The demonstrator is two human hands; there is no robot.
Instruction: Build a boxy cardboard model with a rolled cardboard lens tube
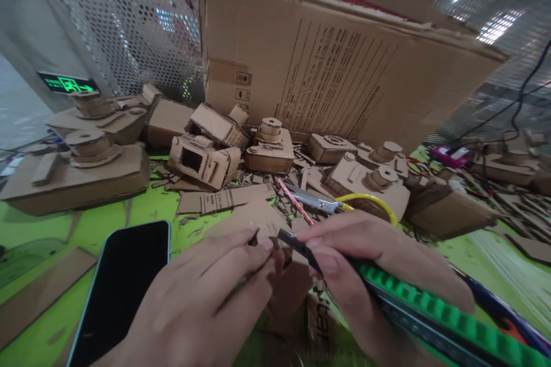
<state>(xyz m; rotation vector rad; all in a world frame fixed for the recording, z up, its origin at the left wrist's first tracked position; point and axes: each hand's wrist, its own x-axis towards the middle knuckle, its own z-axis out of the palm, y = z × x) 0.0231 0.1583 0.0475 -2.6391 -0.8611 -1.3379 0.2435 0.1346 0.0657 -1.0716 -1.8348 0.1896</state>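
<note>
In the head view my right hand (370, 275) is closed around a green and black utility knife (413, 298), its tip pointing left. Beside that tip, the fingers of my left hand (215, 292) are pressed on a small dark brown piece of cardboard (273, 242). Under and behind the fingertips lies a larger tan cardboard piece (249, 218), partly covered by both hands. The exact contact between blade and cardboard is too small to tell. A black phone (124, 287) lies left of my left hand.
Yellow-handled scissors (318, 202) and a pink-striped pen (295, 200) lie just beyond my hands. Several cardboard camera models, one at the left (77, 175), stand behind, among scraps. A large cardboard box (344, 69) rises at the back of the green table (189, 235).
</note>
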